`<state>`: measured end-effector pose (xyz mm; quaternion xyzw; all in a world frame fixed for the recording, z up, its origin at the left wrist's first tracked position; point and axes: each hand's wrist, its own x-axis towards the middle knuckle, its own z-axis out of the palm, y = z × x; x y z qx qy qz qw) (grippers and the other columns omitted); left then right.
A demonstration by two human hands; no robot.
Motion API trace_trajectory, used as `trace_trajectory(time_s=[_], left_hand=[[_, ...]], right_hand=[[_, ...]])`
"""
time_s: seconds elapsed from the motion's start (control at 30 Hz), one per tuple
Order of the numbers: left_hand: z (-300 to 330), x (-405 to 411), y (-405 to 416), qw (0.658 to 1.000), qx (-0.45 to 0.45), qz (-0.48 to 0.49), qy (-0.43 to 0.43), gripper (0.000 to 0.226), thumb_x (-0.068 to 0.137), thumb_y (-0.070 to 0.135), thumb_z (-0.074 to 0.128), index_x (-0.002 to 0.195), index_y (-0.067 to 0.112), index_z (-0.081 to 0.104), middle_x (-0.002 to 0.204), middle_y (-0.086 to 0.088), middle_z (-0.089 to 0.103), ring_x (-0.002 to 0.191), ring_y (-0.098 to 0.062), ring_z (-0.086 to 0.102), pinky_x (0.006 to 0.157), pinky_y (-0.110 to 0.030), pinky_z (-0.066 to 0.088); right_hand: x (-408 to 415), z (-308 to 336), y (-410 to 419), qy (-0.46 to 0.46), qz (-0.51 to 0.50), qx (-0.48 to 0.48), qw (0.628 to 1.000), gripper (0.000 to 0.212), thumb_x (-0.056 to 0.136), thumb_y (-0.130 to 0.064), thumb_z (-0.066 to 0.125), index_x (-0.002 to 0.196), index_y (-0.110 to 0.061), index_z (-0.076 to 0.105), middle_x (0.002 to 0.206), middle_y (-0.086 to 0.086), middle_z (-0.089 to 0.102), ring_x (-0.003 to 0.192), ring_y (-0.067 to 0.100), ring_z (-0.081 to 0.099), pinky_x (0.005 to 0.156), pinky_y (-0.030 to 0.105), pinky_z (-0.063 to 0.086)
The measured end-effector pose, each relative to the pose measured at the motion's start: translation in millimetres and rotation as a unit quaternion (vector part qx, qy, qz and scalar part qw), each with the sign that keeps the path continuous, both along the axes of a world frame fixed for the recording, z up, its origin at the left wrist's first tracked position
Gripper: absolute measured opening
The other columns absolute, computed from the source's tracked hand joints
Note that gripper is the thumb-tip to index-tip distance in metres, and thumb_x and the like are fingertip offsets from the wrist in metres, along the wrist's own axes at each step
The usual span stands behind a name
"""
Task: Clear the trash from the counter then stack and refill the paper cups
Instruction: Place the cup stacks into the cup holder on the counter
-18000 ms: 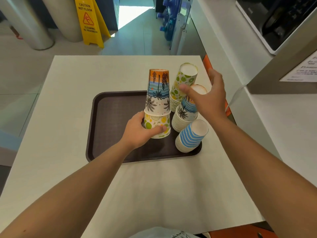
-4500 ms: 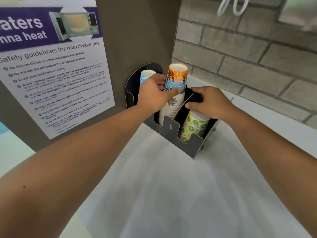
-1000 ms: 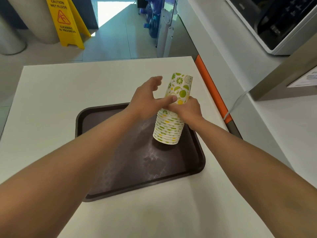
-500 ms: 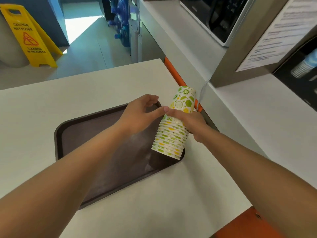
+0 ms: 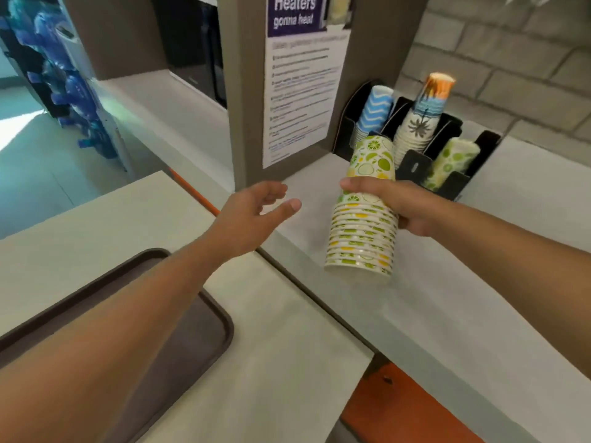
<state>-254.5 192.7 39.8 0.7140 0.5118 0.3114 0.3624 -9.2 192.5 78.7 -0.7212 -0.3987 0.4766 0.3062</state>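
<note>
Head view: right hand (image 5: pixel 412 207) fingers now carry the lime-printed paper cup stack (image 5: pixel 363 215) off the brown tray (image 5: pixel 220 318) toward the black cup holder (image 5: pixel 415 166); left hand (image 5: pixel 252 212) has let go, open.

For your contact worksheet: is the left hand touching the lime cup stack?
Apart. The head view shows the left hand open, with bare counter visible between its thumb and the lime cup stack, which only the right hand grips.
</note>
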Motion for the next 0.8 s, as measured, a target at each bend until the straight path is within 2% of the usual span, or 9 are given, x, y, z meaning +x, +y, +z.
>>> trace_trajectory(time_s=[0.13,0.23,0.33,0.47,0.57,0.7,0.8], left_hand=[[15,62,36,0.999,0.018,-0.037,0.030,0.057,0.088,0.055,0.061,0.134,0.023,0.056,0.132,0.006,0.061,0.122,-0.011,0.056,0.106,-0.034,0.044],[21,108,65,0.997,0.027,-0.056,0.034,0.056,0.087,0.052,0.065,0.134,0.023,0.057,0.132,0.006,0.061,0.123,-0.010,0.055,0.107,-0.032,0.043],[26,154,89,0.995,0.051,-0.081,0.041,0.056,0.087,0.050,0.066,0.135,0.022,0.057,0.135,0.004,0.060,0.125,-0.011,0.054,0.106,-0.029,0.042],[28,210,114,0.980,0.108,-0.133,0.101,0.062,0.090,0.047,0.063,0.143,0.019,0.049,0.146,0.001,0.051,0.128,-0.015,0.050,0.095,-0.019,0.038],[20,242,129,0.968,0.129,-0.168,0.132,0.067,0.091,0.047,0.063,0.148,0.021,0.041,0.151,0.000,0.044,0.135,-0.018,0.043,0.103,-0.026,0.037],[8,264,145,0.943,0.157,-0.213,0.203,0.073,0.093,0.049,0.059,0.153,0.022,0.029,0.160,0.001,0.029,0.148,-0.019,0.022,0.116,-0.031,0.024],[-1,268,152,0.934,0.166,-0.219,0.230,0.069,0.093,0.049,0.058,0.151,0.021,0.034,0.157,0.000,0.035,0.144,-0.019,0.031,0.114,-0.033,0.030]], right_hand=[[64,32,23,-0.004,-0.030,0.027,0.999,0.087,0.044,-0.057,0.087,0.118,-0.021,0.061,0.105,-0.001,0.073,0.093,0.017,0.071,0.083,0.034,0.056],[109,55,46,-0.016,-0.044,0.052,0.998,0.078,0.052,-0.056,0.086,0.117,-0.021,0.061,0.105,0.000,0.074,0.092,0.018,0.072,0.084,0.035,0.057],[151,76,69,-0.032,-0.052,0.069,0.996,0.077,0.052,-0.058,0.085,0.116,-0.022,0.062,0.105,-0.001,0.074,0.090,0.016,0.073,0.080,0.034,0.057],[198,100,96,-0.051,-0.066,0.095,0.992,0.063,0.063,-0.054,0.081,0.115,-0.023,0.061,0.103,-0.002,0.074,0.088,0.013,0.072,0.074,0.030,0.057],[224,112,115,-0.069,-0.085,0.110,0.988,0.057,0.065,-0.053,0.082,0.109,-0.023,0.062,0.103,-0.002,0.072,0.088,0.013,0.071,0.073,0.030,0.057],[247,117,138,-0.084,-0.109,0.126,0.982,0.072,0.056,-0.055,0.086,0.115,-0.021,0.062,0.104,-0.003,0.073,0.088,0.013,0.072,0.070,0.029,0.057],[256,117,150,-0.084,-0.117,0.140,0.980,0.078,0.048,-0.055,0.088,0.114,-0.022,0.063,0.102,-0.005,0.074,0.085,0.011,0.073,0.066,0.027,0.057]])
